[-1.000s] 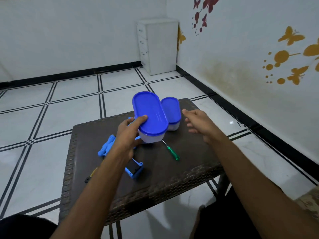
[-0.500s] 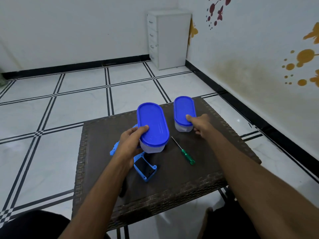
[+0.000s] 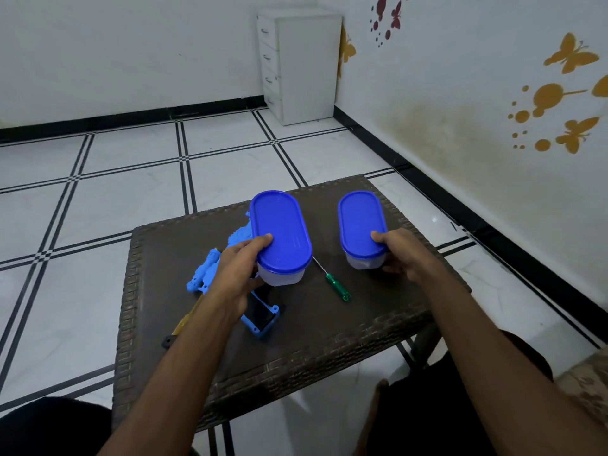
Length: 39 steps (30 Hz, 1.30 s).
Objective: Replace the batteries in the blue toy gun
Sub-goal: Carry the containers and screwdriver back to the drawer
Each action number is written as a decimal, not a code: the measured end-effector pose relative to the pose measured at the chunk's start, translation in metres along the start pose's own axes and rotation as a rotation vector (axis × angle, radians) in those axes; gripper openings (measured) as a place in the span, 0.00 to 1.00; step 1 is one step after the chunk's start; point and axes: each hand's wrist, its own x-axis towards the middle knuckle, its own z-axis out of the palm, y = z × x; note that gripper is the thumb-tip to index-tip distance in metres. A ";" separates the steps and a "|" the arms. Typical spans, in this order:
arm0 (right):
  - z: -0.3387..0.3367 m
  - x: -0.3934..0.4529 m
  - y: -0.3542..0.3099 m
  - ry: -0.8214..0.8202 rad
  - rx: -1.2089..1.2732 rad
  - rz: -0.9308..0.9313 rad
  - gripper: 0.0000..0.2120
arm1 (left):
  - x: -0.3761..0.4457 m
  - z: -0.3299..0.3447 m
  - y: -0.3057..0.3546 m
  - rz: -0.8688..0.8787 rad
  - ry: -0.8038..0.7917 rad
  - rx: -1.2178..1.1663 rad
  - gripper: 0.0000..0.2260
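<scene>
Two oval clear containers with blue lids stand on the dark wicker table (image 3: 329, 343). My left hand (image 3: 238, 274) grips the larger container (image 3: 279, 232) at its near end, thumb on the lid. My right hand (image 3: 401, 255) grips the smaller container (image 3: 360, 222) the same way. The blue toy gun (image 3: 205, 274) lies behind my left hand, mostly hidden, with its open black battery compartment (image 3: 261, 315) showing near my wrist. A green-handled screwdriver (image 3: 335, 286) lies between the two containers.
A yellow-handled tool (image 3: 184, 324) lies under my left forearm, near the table's left side. A white drawer cabinet (image 3: 302, 64) stands in the far corner. White tiled floor surrounds the table, and the wall runs along the right.
My right hand took hold of the smaller container and moved it to the right, away from the larger one. My left hand kept its grip on the larger container.
</scene>
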 end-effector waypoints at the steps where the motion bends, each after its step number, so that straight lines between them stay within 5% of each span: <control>1: -0.003 -0.004 0.003 0.012 -0.038 -0.009 0.14 | -0.001 0.002 -0.001 0.001 -0.005 0.003 0.06; 6: -0.008 -0.025 0.010 0.174 -0.365 -0.178 0.13 | -0.004 0.007 -0.003 0.004 -0.019 0.012 0.06; 10: 0.018 -0.057 0.010 0.487 -0.810 -0.653 0.15 | -0.004 0.007 -0.002 0.009 -0.019 0.009 0.06; 14: 0.059 -0.078 0.014 0.343 -0.991 -0.809 0.09 | -0.006 0.003 -0.001 0.016 -0.010 0.009 0.06; 22: 0.084 -0.074 0.023 0.189 -1.343 -0.674 0.10 | -0.012 -0.021 0.004 0.043 0.036 0.017 0.09; 25: 0.081 -0.080 0.017 0.235 -1.239 -0.679 0.10 | -0.013 -0.026 0.006 0.038 0.043 0.007 0.11; 32: 0.034 -0.091 -0.021 0.127 -0.518 -0.555 0.05 | -0.011 -0.027 0.014 0.059 0.046 -0.021 0.08; 35: 0.019 -0.064 -0.040 0.317 -0.376 -0.424 0.13 | -0.010 -0.021 0.015 0.040 0.026 -0.045 0.09; 39: 0.005 -0.032 -0.042 0.295 -0.279 -0.155 0.30 | -0.006 -0.009 0.016 0.005 -0.024 -0.052 0.09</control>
